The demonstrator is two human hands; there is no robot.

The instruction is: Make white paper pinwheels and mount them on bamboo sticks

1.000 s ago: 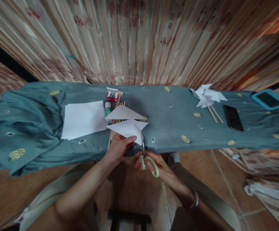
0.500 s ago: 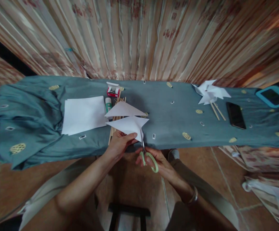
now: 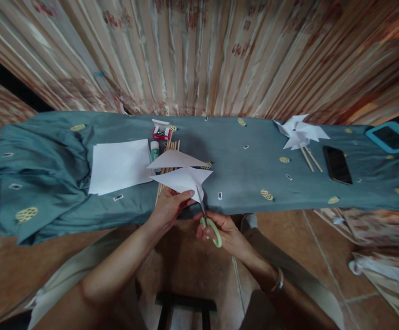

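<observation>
Between thumb and fingers, my left hand (image 3: 169,207) pinches a white sheet of paper (image 3: 177,179) that has slits cut into it, its pointed flaps standing apart. My right hand (image 3: 226,231) has its fingers in the green handles of a pair of scissors (image 3: 216,233). The blades reach into the paper's lower right part, and their tips are partly hidden by it. Beneath the paper lie several thin wooden sticks (image 3: 160,188), partly covered. A glue stick (image 3: 155,150) stands or lies just left of them; I cannot tell which.
A stack of white paper (image 3: 120,167) lies left on the green tablecloth (image 3: 240,174). Behind the sticks is an open red-and-white box (image 3: 161,131) of small metal pieces. Right are a white paper pinwheel (image 3: 300,131) with sticks, a phone (image 3: 337,165) and a blue-framed tablet (image 3: 392,137).
The scissors' handles have come closer together, and the blades have closed further on the paper. The paper has shifted slightly in my left hand.
</observation>
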